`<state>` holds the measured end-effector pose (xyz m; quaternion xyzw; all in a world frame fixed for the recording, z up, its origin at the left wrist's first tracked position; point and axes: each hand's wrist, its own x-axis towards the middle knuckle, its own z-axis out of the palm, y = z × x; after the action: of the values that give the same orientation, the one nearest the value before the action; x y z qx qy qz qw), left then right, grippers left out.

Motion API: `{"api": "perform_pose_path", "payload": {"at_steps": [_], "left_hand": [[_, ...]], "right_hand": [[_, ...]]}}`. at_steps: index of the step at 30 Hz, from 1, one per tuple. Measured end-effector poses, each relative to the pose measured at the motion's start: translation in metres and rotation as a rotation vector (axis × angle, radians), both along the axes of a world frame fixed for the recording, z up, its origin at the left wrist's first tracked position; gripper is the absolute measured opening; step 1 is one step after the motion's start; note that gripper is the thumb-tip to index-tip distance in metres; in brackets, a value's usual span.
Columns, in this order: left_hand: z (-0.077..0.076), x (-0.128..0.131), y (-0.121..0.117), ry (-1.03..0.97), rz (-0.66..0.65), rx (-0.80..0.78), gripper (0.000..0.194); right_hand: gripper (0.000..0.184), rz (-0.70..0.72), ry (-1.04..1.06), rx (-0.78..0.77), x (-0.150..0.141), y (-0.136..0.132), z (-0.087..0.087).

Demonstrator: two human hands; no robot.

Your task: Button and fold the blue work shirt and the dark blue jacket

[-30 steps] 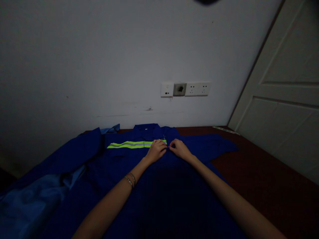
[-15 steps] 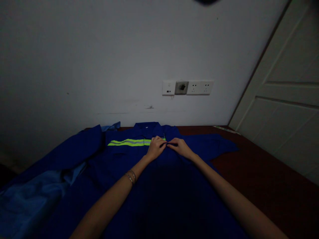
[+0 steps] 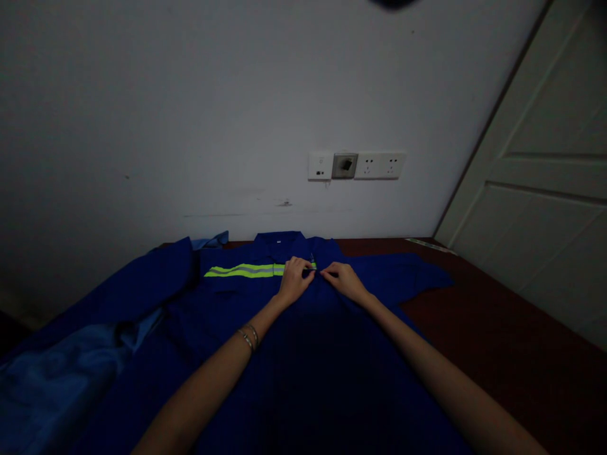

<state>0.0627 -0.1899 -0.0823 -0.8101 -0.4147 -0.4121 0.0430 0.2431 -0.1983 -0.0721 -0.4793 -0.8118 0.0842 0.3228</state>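
A dark blue work jacket [image 3: 227, 303] lies flat on a dark red-brown table [image 3: 497, 341], collar toward the wall. A yellow-green reflective stripe [image 3: 241, 271] crosses its chest. My left hand [image 3: 294, 279] and my right hand [image 3: 345, 280] meet at the jacket's front opening just below the collar. Both hands have their fingers curled and pinch the front edges of the cloth close together. What lies between the fingertips is too small and dark to make out. Thin bracelets [image 3: 249, 337] circle my left wrist.
A lighter blue garment [image 3: 52, 385] lies bunched at the table's left. A white wall stands right behind the table with a row of sockets [image 3: 355, 165]. A white door [image 3: 545, 189] closes off the right side. A thin strip [image 3: 429, 245] lies at the far right corner.
Both hands have shifted slightly up the jacket's front toward the collar, staying pinched together. The view has tilted a little.
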Motion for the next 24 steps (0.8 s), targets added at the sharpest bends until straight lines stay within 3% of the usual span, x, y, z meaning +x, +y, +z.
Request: {"api": "perform_pose_path", "payload": {"at_steps": [3,8,13,24], "left_hand": [[0.001,0.000,-0.004,0.046,0.021,0.043,0.010],[0.003,0.002,-0.011,0.261,-0.106,0.119,0.012],[0.005,0.005,-0.013,0.403,-0.086,0.176,0.018],[0.006,0.010,-0.009,0.428,-0.023,0.183,0.018]], "right_hand": [[0.025,-0.034,0.036,-0.032,0.001,0.003,-0.002],[0.024,-0.046,0.116,-0.063,0.000,0.008,-0.003],[0.023,-0.097,0.248,-0.144,-0.002,0.011,-0.005],[0.023,-0.158,0.298,-0.222,-0.001,0.015,-0.008]]}}
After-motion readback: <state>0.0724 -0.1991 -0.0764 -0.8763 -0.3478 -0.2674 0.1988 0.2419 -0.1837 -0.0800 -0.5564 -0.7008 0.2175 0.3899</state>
